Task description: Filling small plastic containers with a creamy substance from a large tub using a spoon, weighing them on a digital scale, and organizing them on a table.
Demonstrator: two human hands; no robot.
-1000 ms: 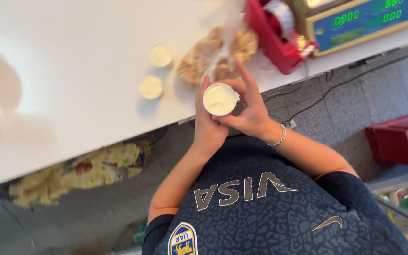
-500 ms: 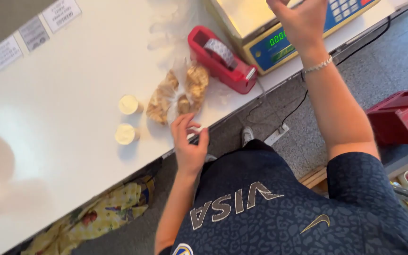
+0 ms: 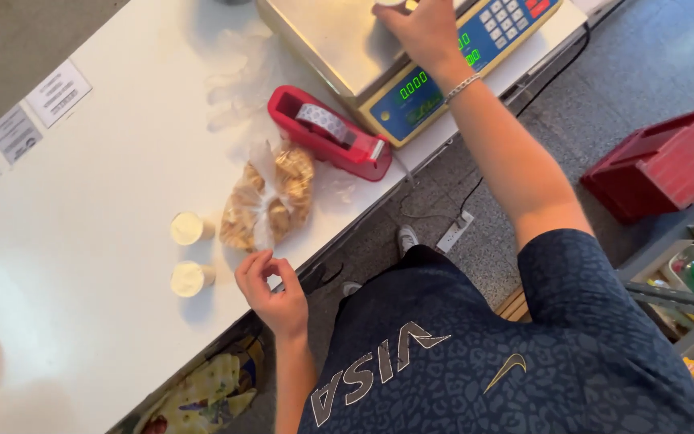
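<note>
The right hand (image 3: 421,28) is stretched out over the steel platter of the scale (image 3: 339,40) at the far end of the bench (image 3: 82,161), its fingers closed around a small pale cup (image 3: 389,6) that sits at the very top edge of the view (only a sliver of it shows, so whether it rests on the platter or hangs just above it cannot be told). The left hand (image 3: 271,291) hovers at the near edge of the bench, empty, its fingers loosely curled with thumb and forefinger close together.

Two more small cups with cream-coloured tops, one (image 3: 187,228) and the other (image 3: 189,279), stand side by side just beyond the left hand. Beside them lies a clear bag of golden biscuits (image 3: 271,201), and past that a red tape dispenser (image 3: 327,133) just beside the scale's front panel.

The likely trouble, as I judge it, lies at the scale: the arm is at full reach, and a cup put down near the platter's rim could tip or slide off. A wrist resting on the platter would also spoil the reading. Nearer in, the left hand sits close to the two standing cups and the bag, so a careless sweep could knock a cup over or push the bag off the bench edge.
</note>
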